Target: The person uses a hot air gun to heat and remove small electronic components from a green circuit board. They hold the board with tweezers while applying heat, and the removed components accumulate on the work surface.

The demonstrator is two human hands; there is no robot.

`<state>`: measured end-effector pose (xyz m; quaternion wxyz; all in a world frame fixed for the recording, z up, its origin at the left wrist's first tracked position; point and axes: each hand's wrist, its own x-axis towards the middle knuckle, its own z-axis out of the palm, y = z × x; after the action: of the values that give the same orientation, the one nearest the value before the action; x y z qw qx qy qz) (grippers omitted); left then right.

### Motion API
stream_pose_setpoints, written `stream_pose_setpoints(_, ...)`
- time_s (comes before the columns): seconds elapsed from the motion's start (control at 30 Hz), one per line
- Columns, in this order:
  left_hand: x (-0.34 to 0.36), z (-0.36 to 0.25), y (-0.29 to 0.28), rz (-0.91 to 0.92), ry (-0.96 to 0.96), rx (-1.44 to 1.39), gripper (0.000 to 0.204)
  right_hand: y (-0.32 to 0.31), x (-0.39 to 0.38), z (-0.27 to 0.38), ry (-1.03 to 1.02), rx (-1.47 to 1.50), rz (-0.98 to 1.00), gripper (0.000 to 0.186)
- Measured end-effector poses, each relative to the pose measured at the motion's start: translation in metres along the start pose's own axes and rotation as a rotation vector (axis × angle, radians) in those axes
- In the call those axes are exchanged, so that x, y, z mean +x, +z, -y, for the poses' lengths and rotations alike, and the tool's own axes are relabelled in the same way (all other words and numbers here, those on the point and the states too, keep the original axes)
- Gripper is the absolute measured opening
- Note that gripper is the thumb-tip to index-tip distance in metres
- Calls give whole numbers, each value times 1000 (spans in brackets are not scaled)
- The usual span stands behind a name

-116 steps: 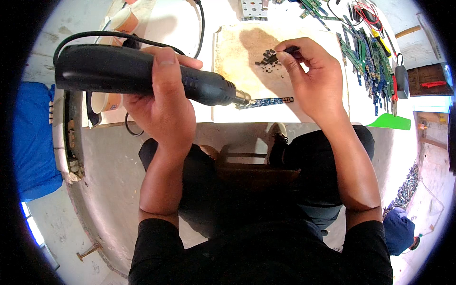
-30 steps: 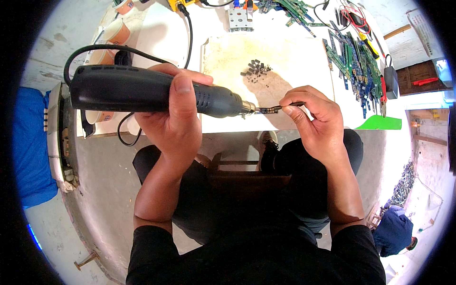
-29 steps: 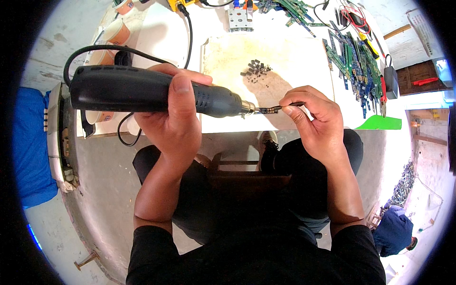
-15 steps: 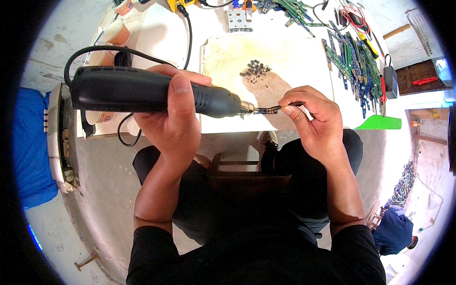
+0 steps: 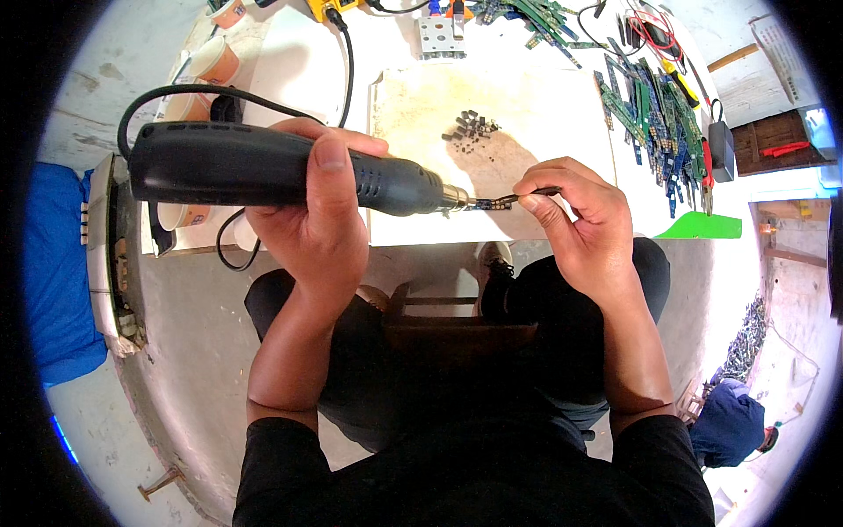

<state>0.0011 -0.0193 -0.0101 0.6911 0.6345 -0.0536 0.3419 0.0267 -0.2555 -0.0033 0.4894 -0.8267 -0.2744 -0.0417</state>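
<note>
A black hot air gun (image 5: 237, 167) lies level in my left hand (image 5: 320, 193), fingers wrapped round its body. Its metal nozzle points right, close against a narrow circuit board strip (image 5: 494, 205) near the table's front edge. My right hand (image 5: 584, 220) pinches dark tweezers (image 5: 546, 191) between thumb and fingers, their tips at the strip. Whether the tips grip a part on it is too small to tell. Beyond the nozzle, a small heap of black chips (image 5: 472, 127) rests on the stained pale work board (image 5: 413, 97).
Many green and blue circuit strips (image 5: 650, 123) are piled at the right, with more at the back. Paper cups (image 5: 215, 61) line the left edge. A black power cord (image 5: 349, 70) runs back to a yellow device (image 5: 338, 7). Another person (image 5: 727, 426) is at lower right.
Almost nothing differs. The hot air gun and my left hand have shifted very slightly; the right hand with the tweezers stays nearly in place.
</note>
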Motion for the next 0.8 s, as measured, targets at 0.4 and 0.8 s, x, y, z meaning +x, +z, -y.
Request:
stream_pose_setpoints(0.4,0,0,0,5,17,27,18,-1,1,1,31,15,12,7)
stream_pose_setpoints(0.8,1,-2,1,-35,-9,21,19,1,-1,-1,54,42,2,7)
